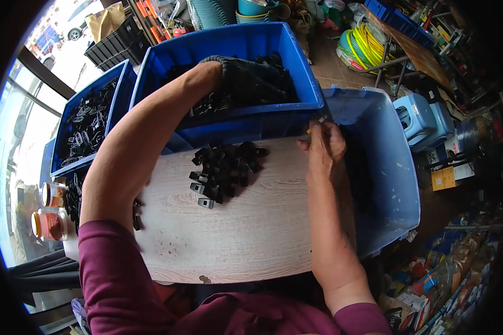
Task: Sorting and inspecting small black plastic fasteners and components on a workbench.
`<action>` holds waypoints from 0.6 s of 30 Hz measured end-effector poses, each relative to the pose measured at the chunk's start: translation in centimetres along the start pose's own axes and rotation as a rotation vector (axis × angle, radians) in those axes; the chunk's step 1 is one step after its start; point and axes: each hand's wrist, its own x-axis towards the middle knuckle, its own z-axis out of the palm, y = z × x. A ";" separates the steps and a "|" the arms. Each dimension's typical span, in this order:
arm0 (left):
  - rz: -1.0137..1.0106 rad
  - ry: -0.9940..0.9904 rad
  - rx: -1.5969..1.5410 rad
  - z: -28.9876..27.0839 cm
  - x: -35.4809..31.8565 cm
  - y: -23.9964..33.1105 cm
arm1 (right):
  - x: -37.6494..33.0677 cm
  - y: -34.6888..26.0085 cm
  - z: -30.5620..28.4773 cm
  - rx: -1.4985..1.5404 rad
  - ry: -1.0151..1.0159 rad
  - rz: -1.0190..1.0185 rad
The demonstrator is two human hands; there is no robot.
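A coil of yellow hose (pixel 369 46) lies in the cluttered room at upper right, beyond your wood-grained bench (pixel 251 229). Your left grip (pixel 211 71), upper centre, is lost past the wrist in dark material inside the large blue bin (pixel 223 129), so you cannot tell whether it grasps anything. Your right grip (pixel 322 139), right of centre, is pinched on a small pale piece (pixel 321 119) beside the bin's near corner. Black plastic pieces (pixel 221 167) lie heaped mid-frame, just below that bin.
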 end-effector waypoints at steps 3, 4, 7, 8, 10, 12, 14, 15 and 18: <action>0.009 -0.036 -0.003 0.4 -1.1 0.0 | -0.3 -0.4 0.2 0.002 0.020 0.027; 0.015 -0.048 -0.004 0.5 -1.4 0.1 | -0.3 -0.4 0.2 0.001 0.020 0.029; 0.052 -0.068 -0.014 -0.1 -1.8 1.5 | 0.0 -0.3 -0.4 0.023 0.023 0.013; -0.031 -0.145 -0.024 -1.8 -2.1 3.2 | 0.1 -0.2 -0.6 0.019 0.030 0.008; -0.129 -0.205 -0.049 -2.0 -2.2 3.0 | 0.3 0.1 -0.7 0.019 0.022 0.010; -0.078 -0.153 -0.112 -0.7 -2.6 0.6 | 0.0 0.3 0.0 -0.011 0.004 0.014; -0.066 -0.100 -0.173 -0.8 -4.1 -0.7 | -0.5 0.6 1.1 0.000 -0.029 0.019; -0.049 -0.087 -0.239 1.2 -1.9 -0.5 | 0.5 1.2 -0.7 -0.042 -0.018 0.006; -0.194 -0.223 -0.132 -1.7 -2.6 1.1 | 0.6 1.2 -0.2 -0.070 -0.060 0.049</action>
